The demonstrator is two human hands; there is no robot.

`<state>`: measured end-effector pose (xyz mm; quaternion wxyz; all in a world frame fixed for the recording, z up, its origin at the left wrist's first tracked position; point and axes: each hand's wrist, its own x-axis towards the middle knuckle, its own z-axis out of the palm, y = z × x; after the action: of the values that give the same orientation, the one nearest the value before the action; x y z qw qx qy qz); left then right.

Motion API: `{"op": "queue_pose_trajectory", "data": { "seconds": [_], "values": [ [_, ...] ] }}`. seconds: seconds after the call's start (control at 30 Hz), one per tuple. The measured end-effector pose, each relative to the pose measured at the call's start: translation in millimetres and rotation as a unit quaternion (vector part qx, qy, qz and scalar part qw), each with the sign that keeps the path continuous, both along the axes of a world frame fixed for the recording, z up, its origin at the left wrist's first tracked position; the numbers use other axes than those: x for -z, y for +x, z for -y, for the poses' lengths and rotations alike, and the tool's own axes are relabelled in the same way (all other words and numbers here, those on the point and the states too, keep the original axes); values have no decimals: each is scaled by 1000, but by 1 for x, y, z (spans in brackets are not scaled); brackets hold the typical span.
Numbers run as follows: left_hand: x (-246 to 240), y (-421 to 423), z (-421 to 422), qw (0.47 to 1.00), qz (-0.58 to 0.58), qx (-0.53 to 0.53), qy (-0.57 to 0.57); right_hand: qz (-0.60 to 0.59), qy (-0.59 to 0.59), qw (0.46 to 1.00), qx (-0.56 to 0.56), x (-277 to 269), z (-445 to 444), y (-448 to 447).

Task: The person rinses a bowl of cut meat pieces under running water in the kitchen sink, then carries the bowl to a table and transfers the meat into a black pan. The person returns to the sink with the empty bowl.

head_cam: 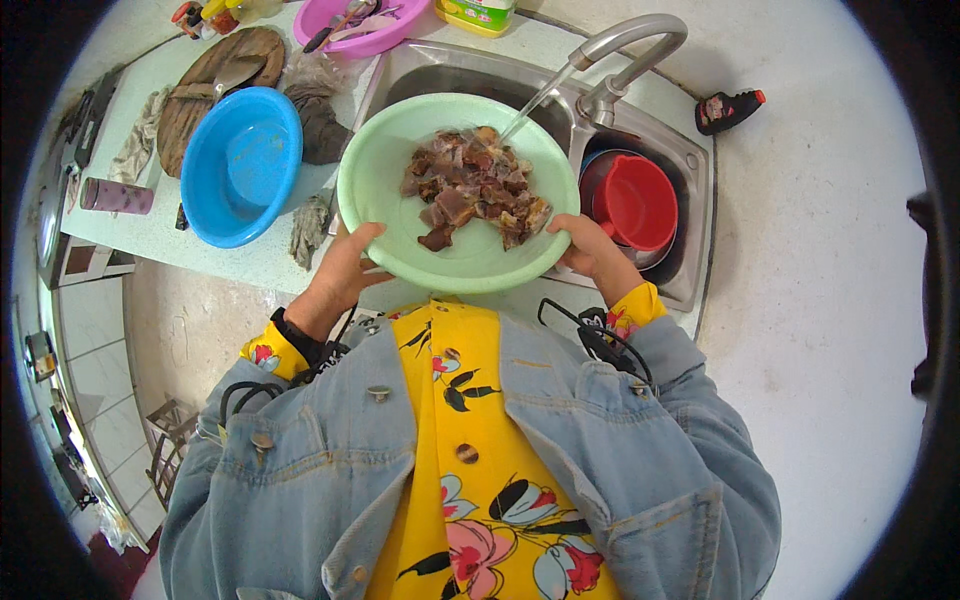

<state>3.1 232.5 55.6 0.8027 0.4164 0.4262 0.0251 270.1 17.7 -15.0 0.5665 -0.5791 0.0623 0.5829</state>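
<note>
A pale green plastic basin (390,217) is held over the near side of the sink, my left hand (337,271) gripping its lower left rim and my right hand (592,251) its lower right rim. Dark reddish-brown chunks, which look like meat, (472,180) lie heaped inside. Water runs from the curved metal faucet (634,37) onto the chunks at the back right of the basin. Both thumbs rest on top of the rim; the other fingers are partly hidden beneath it.
Left on the counter are a blue basin (247,165), a round wooden chopping board (176,127) bearing a cleaver, and cloths. A pink basin (367,37) with utensils stands behind. The right bowl of the metal sink (694,247) holds a red plastic container (637,202). A black bottle (724,112) lies beyond.
</note>
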Motion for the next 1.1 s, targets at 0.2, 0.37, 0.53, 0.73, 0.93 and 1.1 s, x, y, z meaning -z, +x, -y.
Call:
{"op": "queue_pose_trajectory", "data": {
  "seconds": [0.2, 0.37, 0.53, 0.73, 0.93, 1.1],
  "values": [
    [-5, 9, 12, 991, 24, 75, -105, 13, -5, 999, 39, -8, 6, -4],
    [0, 24, 8, 991, 57, 66, -97, 0, -3, 999, 44, -13, 4, 1],
    [5, 26, 7, 994, 48, 61, -81, 5, -14, 999, 37, -16, 6, 2],
    [9, 27, 8, 993, 72, 58, -79, 27, -2, 1000, 16, -16, 12, 0],
    [12, 29, 9, 991, 79, 57, -86, 31, 16, 999, 5, -8, 17, 6],
    [14, 29, 11, 988, 108, 56, -97, 41, 7, 999, 1, -3, 19, 9]
  ]
}}
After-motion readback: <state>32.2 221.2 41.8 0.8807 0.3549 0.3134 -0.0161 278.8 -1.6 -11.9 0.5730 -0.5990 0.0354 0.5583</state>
